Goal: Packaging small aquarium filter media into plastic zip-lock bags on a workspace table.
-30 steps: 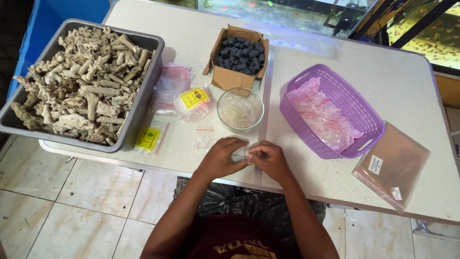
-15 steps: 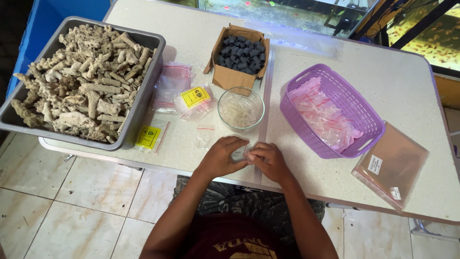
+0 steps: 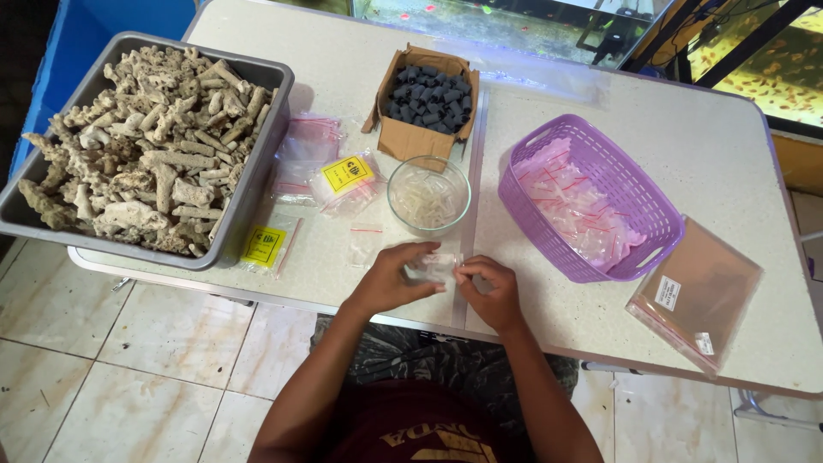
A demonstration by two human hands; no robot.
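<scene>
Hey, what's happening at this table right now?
A seated person holds a small clear plastic bag between both hands at the near table edge: left hand on its left side, right hand pinching its right end. Just beyond sits a glass bowl of pale small pieces. A cardboard box holds dark cylinders, a grey tray is heaped with coral rubble, and a purple basket holds filled little bags. Yellow-labelled packets and a stack of flat clear sleeves lie on the table.

We saw a purple basket [image 3: 639,184], a grey tub [image 3: 257,171] of beige coral pieces [image 3: 146,154], a brown box [image 3: 411,137] of black rings [image 3: 429,94], yellow-labelled bags [image 3: 347,176] and a white speckled desk [image 3: 729,146].
</scene>
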